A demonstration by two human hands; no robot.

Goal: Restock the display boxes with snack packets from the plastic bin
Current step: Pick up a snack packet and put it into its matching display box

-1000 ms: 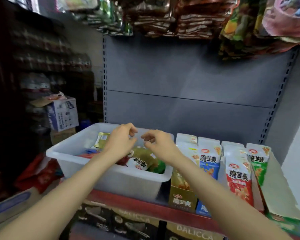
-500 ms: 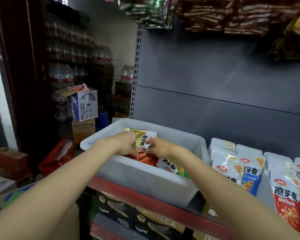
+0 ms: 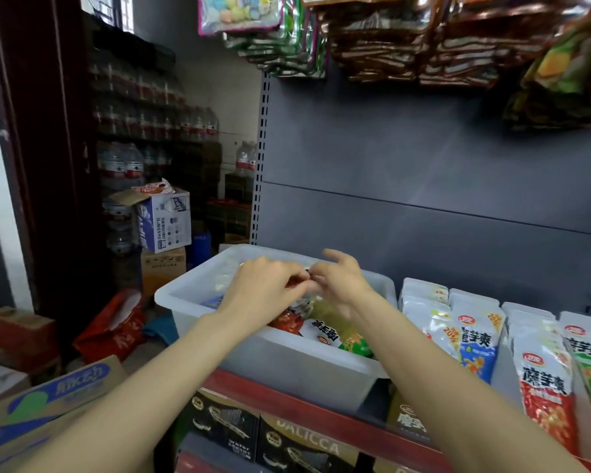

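Note:
A white translucent plastic bin (image 3: 287, 365) stands on the red-edged shelf (image 3: 307, 406). Loose snack packets lie in it: a red one (image 3: 287, 323), a white-and-gold one (image 3: 325, 333) and a green one (image 3: 355, 347). My left hand (image 3: 265, 288) and my right hand (image 3: 343, 285) meet above the bin's middle, fingertips pinched together on a crinkled packet (image 3: 300, 303) that they mostly hide. To the right, display boxes hold upright packets: blue (image 3: 475, 346), red (image 3: 545, 394), green (image 3: 589, 356).
Hanging snack bags (image 3: 389, 39) crowd the top of the grey back panel. Black DALICCA boxes (image 3: 287, 443) sit under the shelf. On the left are a blue-and-white carton (image 3: 166, 221), a red bag (image 3: 113, 327), stacked water bottles (image 3: 123, 165) and a cardboard box (image 3: 45, 401).
Both hands dipped into the bin and have risen a little, still close together. The gold-and-white packet they touched half a second ago is now hidden behind them. My view has shifted left.

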